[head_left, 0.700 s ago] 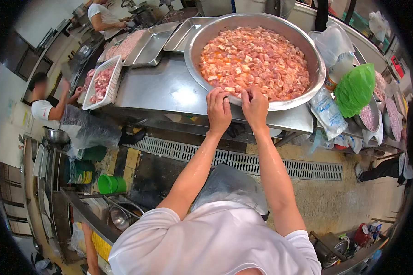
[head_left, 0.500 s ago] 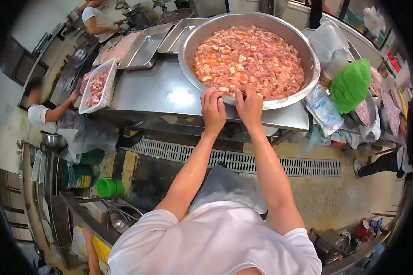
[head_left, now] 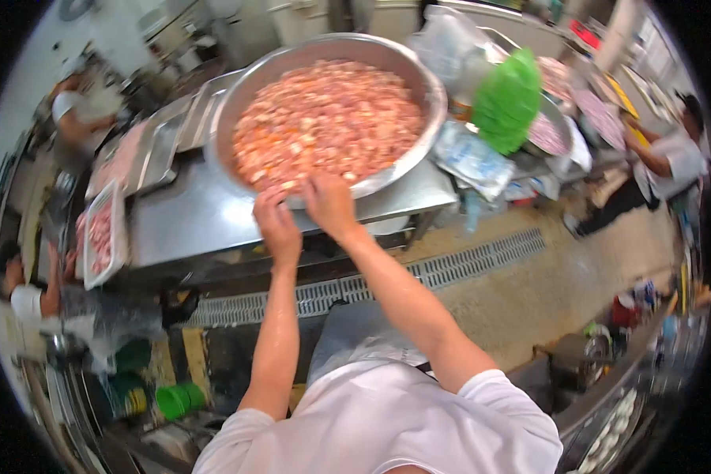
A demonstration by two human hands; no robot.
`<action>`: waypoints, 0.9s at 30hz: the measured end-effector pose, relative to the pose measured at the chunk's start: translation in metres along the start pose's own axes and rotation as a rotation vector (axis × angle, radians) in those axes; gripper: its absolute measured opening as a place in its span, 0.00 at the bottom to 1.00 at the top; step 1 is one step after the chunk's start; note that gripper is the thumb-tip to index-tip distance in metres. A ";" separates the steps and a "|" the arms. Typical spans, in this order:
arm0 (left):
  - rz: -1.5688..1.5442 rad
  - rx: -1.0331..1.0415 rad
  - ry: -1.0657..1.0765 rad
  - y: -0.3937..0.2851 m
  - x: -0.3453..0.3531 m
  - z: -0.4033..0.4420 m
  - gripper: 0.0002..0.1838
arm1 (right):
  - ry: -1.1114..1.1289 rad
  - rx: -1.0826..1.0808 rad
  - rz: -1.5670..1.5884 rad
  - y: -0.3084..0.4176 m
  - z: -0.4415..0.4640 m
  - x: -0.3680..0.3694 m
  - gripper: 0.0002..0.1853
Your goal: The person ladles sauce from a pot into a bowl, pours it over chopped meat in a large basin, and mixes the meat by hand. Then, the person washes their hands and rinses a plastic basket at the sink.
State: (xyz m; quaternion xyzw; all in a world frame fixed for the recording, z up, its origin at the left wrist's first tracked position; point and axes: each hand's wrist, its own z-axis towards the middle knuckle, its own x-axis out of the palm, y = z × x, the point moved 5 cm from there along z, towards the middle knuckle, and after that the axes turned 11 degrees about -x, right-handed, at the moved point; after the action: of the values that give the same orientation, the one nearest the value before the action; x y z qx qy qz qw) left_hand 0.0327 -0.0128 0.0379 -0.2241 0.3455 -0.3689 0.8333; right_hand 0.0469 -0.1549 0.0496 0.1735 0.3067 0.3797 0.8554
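Note:
A large round metal basin (head_left: 438, 110), heaped with chunks of raw meat (head_left: 324, 118), stands on a steel table. My left hand (head_left: 278, 229) is at its near rim, fingers curled over the edge. Close beside it on the right, my right hand (head_left: 330, 205) grips the same rim with fingers bent inward. The fingertips are partly hidden and blurred, touching or very near the closest meat chunks. Both forearms look wet.
Left on the steel table (head_left: 182, 225) are metal trays (head_left: 159, 158) and a white basket (head_left: 120, 237) of meat. A green plastic bag (head_left: 507, 103) and clear bags (head_left: 474, 162) lie right of the basin. Other people work at left and right. A floor drain grate (head_left: 482, 259) runs below.
My view has turned to the right, so the basin appears farther left and a person at the right has come into view. Both hands remain at the near rim.

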 end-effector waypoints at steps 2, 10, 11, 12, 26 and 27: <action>0.054 0.006 -0.019 0.000 0.000 -0.004 0.09 | -0.045 0.007 0.000 0.004 -0.001 -0.006 0.09; 0.005 0.007 0.027 0.014 0.002 -0.004 0.10 | -0.068 0.003 0.020 0.006 -0.003 -0.001 0.07; -0.026 0.012 0.031 0.013 0.003 -0.003 0.11 | -0.072 0.027 0.000 0.004 -0.004 0.002 0.07; -0.026 0.003 0.070 0.005 0.003 -0.003 0.12 | -0.070 0.055 -0.017 0.000 -0.006 0.002 0.08; 0.039 0.062 0.025 0.007 0.001 -0.005 0.16 | -0.122 0.051 0.115 0.011 -0.001 -0.013 0.09; 0.039 0.060 0.026 0.007 0.001 -0.005 0.16 | -0.121 0.053 0.115 0.010 -0.001 -0.013 0.09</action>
State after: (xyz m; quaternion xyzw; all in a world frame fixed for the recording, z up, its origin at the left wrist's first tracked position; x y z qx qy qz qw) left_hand 0.0331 -0.0099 0.0296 -0.1876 0.3495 -0.3657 0.8420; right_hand 0.0336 -0.1577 0.0591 0.2360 0.2538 0.4090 0.8442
